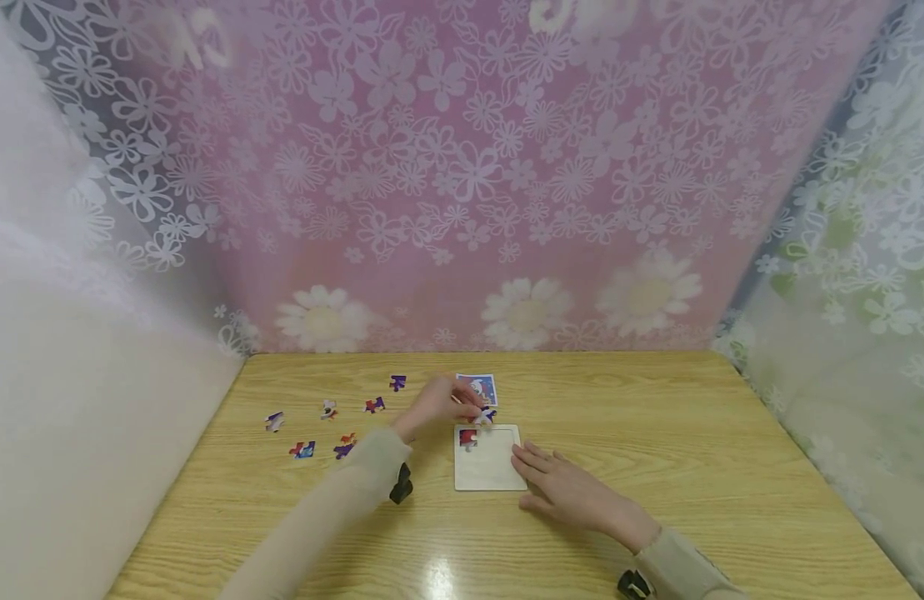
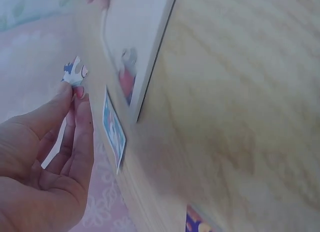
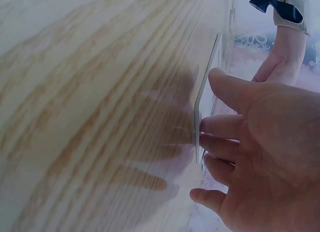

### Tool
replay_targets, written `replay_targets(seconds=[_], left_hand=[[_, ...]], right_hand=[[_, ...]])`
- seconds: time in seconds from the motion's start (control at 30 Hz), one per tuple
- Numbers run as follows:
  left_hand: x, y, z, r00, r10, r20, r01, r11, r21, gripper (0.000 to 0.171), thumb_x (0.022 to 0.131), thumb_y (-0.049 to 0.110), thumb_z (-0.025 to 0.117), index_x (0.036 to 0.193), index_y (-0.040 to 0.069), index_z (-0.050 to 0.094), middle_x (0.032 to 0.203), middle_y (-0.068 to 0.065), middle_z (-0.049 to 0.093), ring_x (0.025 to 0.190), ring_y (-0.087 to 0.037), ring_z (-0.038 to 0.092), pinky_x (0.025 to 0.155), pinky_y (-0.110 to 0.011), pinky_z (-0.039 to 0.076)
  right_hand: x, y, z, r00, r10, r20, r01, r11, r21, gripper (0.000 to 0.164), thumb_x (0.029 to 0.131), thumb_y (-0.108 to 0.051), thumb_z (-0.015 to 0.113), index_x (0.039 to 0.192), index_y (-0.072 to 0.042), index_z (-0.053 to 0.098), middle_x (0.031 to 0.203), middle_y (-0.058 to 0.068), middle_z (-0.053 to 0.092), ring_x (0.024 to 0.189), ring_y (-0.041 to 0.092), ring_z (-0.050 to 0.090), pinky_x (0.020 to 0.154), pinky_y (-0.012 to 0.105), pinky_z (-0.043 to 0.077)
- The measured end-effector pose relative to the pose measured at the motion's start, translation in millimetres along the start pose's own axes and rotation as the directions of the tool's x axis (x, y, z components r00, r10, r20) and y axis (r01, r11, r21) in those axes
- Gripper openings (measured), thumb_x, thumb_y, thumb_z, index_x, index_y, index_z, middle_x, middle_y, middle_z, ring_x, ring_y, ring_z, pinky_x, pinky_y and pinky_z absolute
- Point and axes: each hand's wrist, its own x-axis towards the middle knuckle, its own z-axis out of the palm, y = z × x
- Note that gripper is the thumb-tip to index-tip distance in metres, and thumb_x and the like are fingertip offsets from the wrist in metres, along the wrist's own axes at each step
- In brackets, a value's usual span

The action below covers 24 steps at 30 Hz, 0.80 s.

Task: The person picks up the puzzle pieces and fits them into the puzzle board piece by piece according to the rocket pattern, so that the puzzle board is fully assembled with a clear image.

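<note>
L hand [image 1: 441, 402] pinches a small white, blue & red jigsaw pc [image 2: 75, 74] btwn thumb & fingers, just past the far edge of a flat white square puzzle tray [image 1: 491, 471], near a small printed picture card [image 1: 487, 386]. R hand [image 1: 570, 492], fingers extended, rests at the tray's right edge. Best technique, prob.: keep tray steady, check pc's tabs vs. the red-and-grey jigsaw pc [image 1: 468, 437] in its far-left corner, lower flat, no forcing. No legible brands, labels or writing.

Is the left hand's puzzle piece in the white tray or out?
Out: the left hand pinches the puzzle piece in the air, apart from the white tray.
</note>
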Motion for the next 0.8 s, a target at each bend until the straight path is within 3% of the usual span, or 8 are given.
replay_targets(seconds=[0.13, 0.4, 0.57, 0.8], left_hand=[[-2.2, 3.7, 8.8, 0.999, 0.030, 0.040, -0.032, 0.999, 0.043, 0.005, 0.090, 0.015, 0.078, 0.090, 0.011, 0.078, 0.083, 0.004, 0.073, 0.071, -0.008, 0.062, 0.064, -0.022, 0.050], [-4.2, 9.8, 15.4, 0.995, 0.050, 0.087, -0.060, 0.991, 0.119, 0.008, 0.091, 0.014, 0.077, 0.084, 0.011, 0.077, 0.073, 0.001, 0.071, 0.070, -0.025, 0.069, 0.056, -0.020, 0.046], [-3.0, 9.5, 18.7, 0.996, 0.048, 0.080, -0.060, 0.985, 0.164, 0.007, 0.090, 0.013, 0.078, 0.084, 0.010, 0.076, 0.073, 0.001, 0.071, 0.067, -0.020, 0.068, 0.055, -0.019, 0.045], [-4.4, 11.6, 20.5, 0.998, 0.028, 0.060, -0.043, 0.966, 0.255, 0.007, 0.089, 0.016, 0.079, 0.084, 0.012, 0.076, 0.074, 0.003, 0.070, 0.061, -0.005, 0.057, 0.058, -0.019, 0.044]], right_hand=[[0, 0, 0, 1.000, -0.003, -0.006, 0.003, 1.000, 0.000, 0.061, 0.105, -0.034, 0.054, 0.149, 0.007, 0.043, 0.158, 0.022, 0.037, 0.146, 0.042, 0.033, 0.112, 0.065, 0.032], [0, 1, 0, 1.000, 0.001, -0.004, -0.001, 1.000, -0.004, 0.061, 0.105, -0.034, 0.055, 0.149, 0.007, 0.044, 0.158, 0.022, 0.037, 0.146, 0.043, 0.034, 0.111, 0.066, 0.033], [0, 1, -1, 1.000, 0.006, -0.004, -0.006, 1.000, -0.005, 0.060, 0.105, -0.034, 0.055, 0.149, 0.006, 0.044, 0.158, 0.022, 0.038, 0.146, 0.043, 0.034, 0.110, 0.065, 0.034], [0, 0, 0, 1.000, 0.001, -0.005, -0.001, 1.000, 0.002, 0.060, 0.105, -0.033, 0.055, 0.149, 0.006, 0.044, 0.158, 0.022, 0.038, 0.146, 0.043, 0.034, 0.111, 0.065, 0.033]])
